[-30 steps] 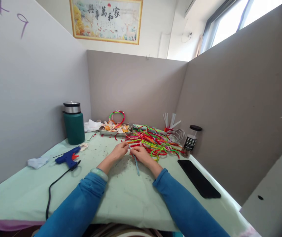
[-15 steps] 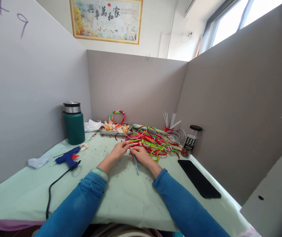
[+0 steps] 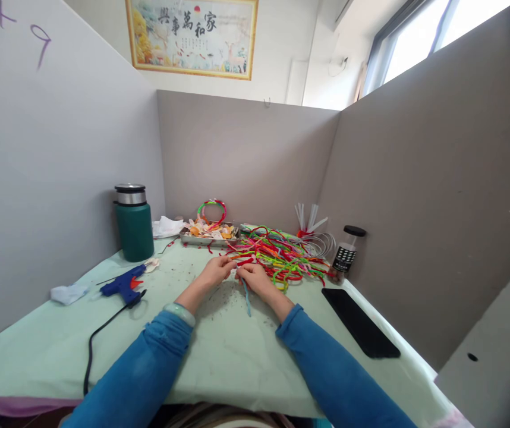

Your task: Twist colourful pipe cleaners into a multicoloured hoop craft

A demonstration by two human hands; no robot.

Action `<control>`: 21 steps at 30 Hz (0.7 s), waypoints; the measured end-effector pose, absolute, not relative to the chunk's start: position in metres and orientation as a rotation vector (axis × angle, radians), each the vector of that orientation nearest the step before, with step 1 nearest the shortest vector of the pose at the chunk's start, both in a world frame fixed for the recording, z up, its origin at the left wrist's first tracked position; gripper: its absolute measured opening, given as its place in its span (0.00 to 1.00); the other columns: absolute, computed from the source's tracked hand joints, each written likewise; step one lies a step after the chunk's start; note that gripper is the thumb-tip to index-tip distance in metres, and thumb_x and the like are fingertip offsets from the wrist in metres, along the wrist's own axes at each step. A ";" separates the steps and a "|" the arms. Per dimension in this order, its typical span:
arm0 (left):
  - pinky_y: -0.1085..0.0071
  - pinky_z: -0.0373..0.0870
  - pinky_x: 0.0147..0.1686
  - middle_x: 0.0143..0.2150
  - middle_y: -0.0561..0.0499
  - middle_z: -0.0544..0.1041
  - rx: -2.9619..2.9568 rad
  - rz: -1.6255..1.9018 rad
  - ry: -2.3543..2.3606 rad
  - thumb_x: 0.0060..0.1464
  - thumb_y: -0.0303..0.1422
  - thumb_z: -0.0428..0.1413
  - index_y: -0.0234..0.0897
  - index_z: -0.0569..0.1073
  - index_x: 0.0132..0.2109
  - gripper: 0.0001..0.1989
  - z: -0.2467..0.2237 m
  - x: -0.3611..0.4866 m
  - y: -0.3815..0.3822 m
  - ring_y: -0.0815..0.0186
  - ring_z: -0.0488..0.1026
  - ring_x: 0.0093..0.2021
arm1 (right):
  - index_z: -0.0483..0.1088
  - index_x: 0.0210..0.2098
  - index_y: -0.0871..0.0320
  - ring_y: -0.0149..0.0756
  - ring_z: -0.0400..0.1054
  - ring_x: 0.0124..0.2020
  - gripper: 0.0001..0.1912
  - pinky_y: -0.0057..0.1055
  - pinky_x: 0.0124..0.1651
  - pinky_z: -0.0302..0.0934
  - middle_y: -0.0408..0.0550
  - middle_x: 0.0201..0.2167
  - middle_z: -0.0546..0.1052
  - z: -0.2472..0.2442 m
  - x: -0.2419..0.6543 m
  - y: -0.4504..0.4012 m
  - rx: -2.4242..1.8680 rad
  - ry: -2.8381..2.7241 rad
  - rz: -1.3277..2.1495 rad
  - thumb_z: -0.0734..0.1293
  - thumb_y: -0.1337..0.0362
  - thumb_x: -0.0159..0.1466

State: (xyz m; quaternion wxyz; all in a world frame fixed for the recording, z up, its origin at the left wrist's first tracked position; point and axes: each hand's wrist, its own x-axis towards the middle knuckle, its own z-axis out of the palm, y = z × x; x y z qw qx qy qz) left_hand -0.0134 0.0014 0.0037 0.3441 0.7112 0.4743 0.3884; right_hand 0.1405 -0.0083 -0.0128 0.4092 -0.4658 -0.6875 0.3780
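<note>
Above the middle of the table, my left hand (image 3: 218,270) and my right hand (image 3: 257,279) are close together, fingertips pinched. A light blue pipe cleaner (image 3: 246,300) hangs from under my right fingers, its lower end pointing toward me. Between the two hands a small pale piece of the work shows, and my left fingers pinch at it. The fingers hide most of it. Just beyond the hands lies a tangled heap of pipe cleaners (image 3: 290,255) in red, green, pink and orange.
Left are a blue glue gun (image 3: 123,286) with a black cord and a green flask (image 3: 134,229). A metal tray (image 3: 204,241) of small cut pieces, with a colourful hoop (image 3: 225,211), stands behind. Right are a black-lidded jar (image 3: 345,257) and a flat black object (image 3: 359,324). Grey partitions enclose the table.
My right hand has shifted very slightly to the right, away from my left fingertips. The blue pipe cleaner still hangs from it, and the rest looks the same.
</note>
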 end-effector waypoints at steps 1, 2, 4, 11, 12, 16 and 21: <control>0.76 0.49 0.18 0.14 0.60 0.59 1.841 1.010 1.243 0.49 0.44 0.50 0.35 0.65 0.26 0.16 0.004 -0.013 0.001 0.76 0.53 0.15 | 0.70 0.23 0.60 0.25 0.55 0.16 0.10 0.23 0.20 0.48 0.40 0.17 0.69 -0.013 0.140 -0.008 -1.174 -1.740 0.949 0.59 0.65 0.55; 0.76 0.49 0.18 0.14 0.60 0.59 1.834 1.010 1.252 0.48 0.44 0.50 0.35 0.66 0.26 0.16 0.005 -0.013 0.000 0.76 0.52 0.15 | 0.70 0.24 0.60 0.25 0.55 0.16 0.10 0.23 0.20 0.48 0.40 0.17 0.69 -0.014 0.140 -0.009 -1.172 -1.748 0.947 0.59 0.65 0.56; 0.76 0.48 0.17 0.14 0.61 0.58 1.812 1.013 1.265 0.47 0.44 0.52 0.35 0.67 0.27 0.16 0.006 -0.013 0.000 0.76 0.52 0.15 | 0.70 0.24 0.60 0.26 0.56 0.16 0.11 0.24 0.21 0.49 0.40 0.18 0.69 -0.014 0.141 -0.009 -1.165 -1.769 0.941 0.59 0.63 0.57; 0.76 0.46 0.15 0.14 0.62 0.56 1.620 1.068 1.239 0.45 0.47 0.55 0.35 0.66 0.28 0.18 0.008 -0.014 -0.001 0.77 0.49 0.13 | 0.71 0.27 0.59 0.32 0.63 0.27 0.16 0.28 0.32 0.55 0.46 0.25 0.72 -0.005 0.146 -0.013 -1.153 -1.772 0.333 0.59 0.56 0.63; 0.76 0.46 0.14 0.15 0.62 0.56 1.607 1.074 1.217 0.45 0.48 0.55 0.35 0.66 0.29 0.18 0.009 -0.014 -0.001 0.77 0.49 0.13 | 0.71 0.30 0.59 0.33 0.63 0.30 0.13 0.28 0.34 0.56 0.47 0.29 0.73 -0.003 0.147 -0.014 -1.113 -1.761 0.246 0.60 0.58 0.63; 0.76 0.47 0.14 0.15 0.62 0.55 1.614 1.082 1.157 0.43 0.50 0.56 0.35 0.67 0.29 0.21 0.010 -0.015 -0.002 0.77 0.49 0.14 | 0.72 0.38 0.57 0.38 0.63 0.40 0.08 0.33 0.45 0.56 0.50 0.39 0.73 0.003 0.148 -0.020 -0.951 -1.916 0.049 0.62 0.63 0.62; 0.77 0.48 0.14 0.17 0.61 0.60 1.660 1.082 1.128 0.43 0.50 0.56 0.34 0.68 0.29 0.21 0.009 -0.015 0.000 0.78 0.51 0.14 | 0.73 0.36 0.56 0.43 0.61 0.42 0.07 0.40 0.49 0.50 0.51 0.35 0.75 0.004 0.148 -0.021 -1.016 -1.986 -0.119 0.63 0.63 0.62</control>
